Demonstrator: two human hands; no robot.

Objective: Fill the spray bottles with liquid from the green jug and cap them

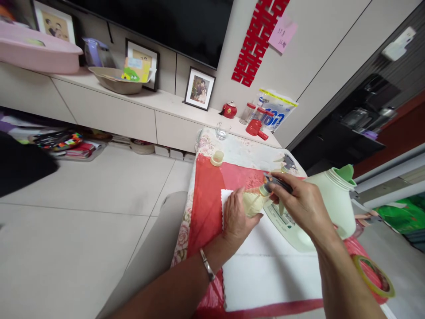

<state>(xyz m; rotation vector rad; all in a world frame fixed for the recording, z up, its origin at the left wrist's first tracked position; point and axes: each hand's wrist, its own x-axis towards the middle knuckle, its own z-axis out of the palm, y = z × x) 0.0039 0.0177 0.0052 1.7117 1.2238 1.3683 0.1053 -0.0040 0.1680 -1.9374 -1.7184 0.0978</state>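
My left hand [239, 215] is wrapped around a small pale yellow bottle [253, 203], which is tilted with its neck toward the upper right. My right hand [300, 199] grips a dark grey top [281, 182] with a bit of orange, at the bottle's neck. It looks like a spray head; whether it is seated on the neck I cannot tell. Just behind my right hand is a large pale green jug [335, 208], its mouth uncapped and showing a green spout [345, 173]. My right forearm hides part of it. A pale cap [217, 158] sits on the red cover.
The small table has a floral cloth, a red cover [207, 204] and a white sheet [265, 283]. A glass cup [222, 130] and dark-lensed glasses [288, 163] lie at its far end. Tape [375, 274] is at right. Jars and a red dipper [254, 127] stand on the cabinet.
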